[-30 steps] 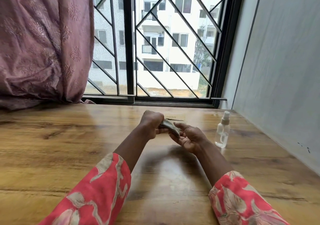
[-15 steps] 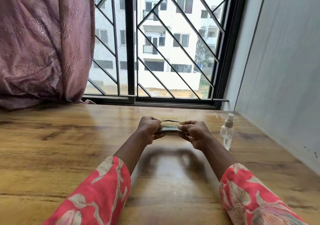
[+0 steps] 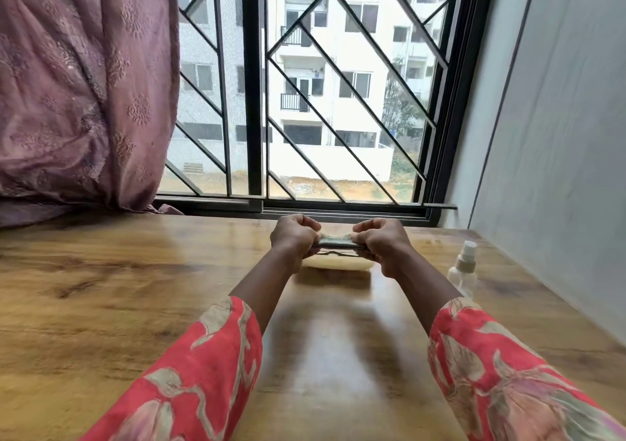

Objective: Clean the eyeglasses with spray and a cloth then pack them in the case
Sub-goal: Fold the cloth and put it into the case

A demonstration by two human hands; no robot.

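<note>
Wooden table by the window. Both hands, left hand and right hand, pinch the cloth stretched 9-to-3. Case sits right under them, toward 6.

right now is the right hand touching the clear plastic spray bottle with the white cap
Apart. The head view shows the right hand raised over the table's middle, gripping a folded greenish cloth, with bare wooden table between it and the clear plastic spray bottle.

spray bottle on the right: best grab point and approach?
Grip the spray bottle around its clear body, below the tan collar; the white nozzle is narrow and likely the moving part. It stands upright on the table, beside the right forearm. Probably come in level from its near-left side, since the wall is close on its right.
</note>
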